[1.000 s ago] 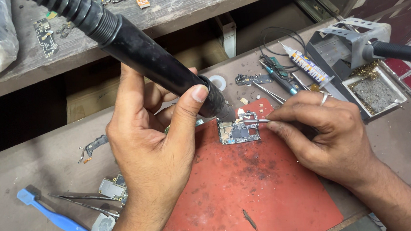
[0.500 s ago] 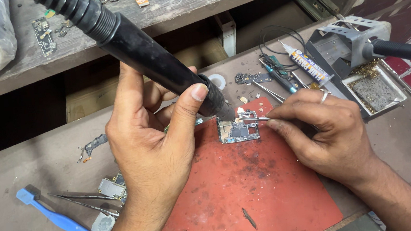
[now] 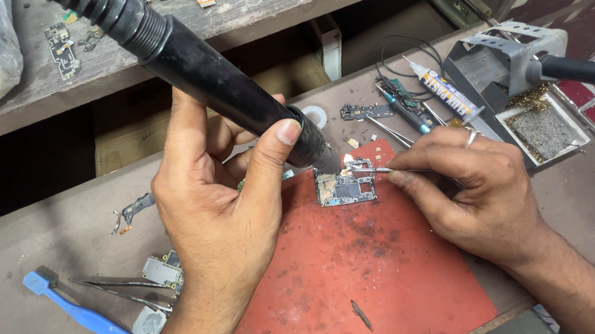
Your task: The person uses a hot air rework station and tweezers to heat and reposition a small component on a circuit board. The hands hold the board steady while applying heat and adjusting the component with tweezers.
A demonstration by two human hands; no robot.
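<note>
My left hand grips a thick black hot-air gun handle, its nozzle angled down over a small phone circuit board. The board lies on a red work mat. My right hand, with a ring on one finger, pinches metal tweezers whose tips touch a small metal shield frame at the board's top edge.
A soldering iron in its metal stand and a tray with brass wool sit at right. A glue tube, screwdriver and cable lie behind the mat. At left lie a blue plastic pry tool, spare tweezers and board scraps.
The tweezers' tips have shifted slightly at the shield on the board. Both hands and the nozzle stay almost in the same place.
</note>
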